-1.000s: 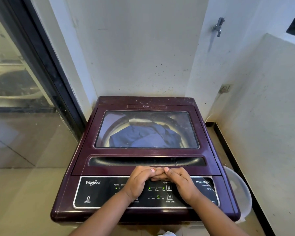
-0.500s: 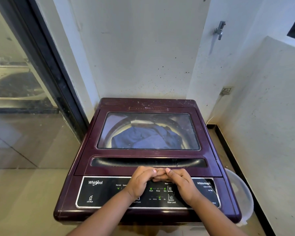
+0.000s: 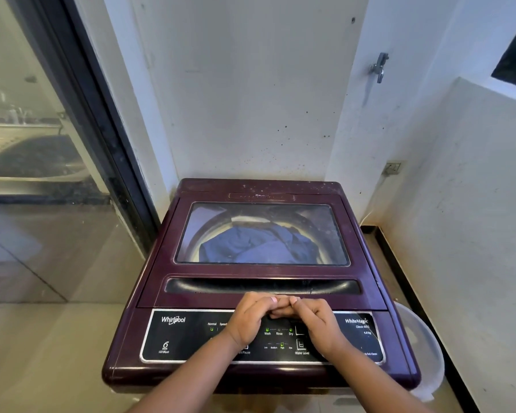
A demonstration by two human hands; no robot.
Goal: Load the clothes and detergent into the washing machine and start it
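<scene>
The top-loading washing machine has its glass lid down, and blue clothes lie in the drum beneath. No detergent is visible. Green lights glow on the near control panel, so a cycle seems set. The left hand and right hand rest there with fingers curled, their tips meeting and gripping nothing, probably idle after the button presses.
</scene>
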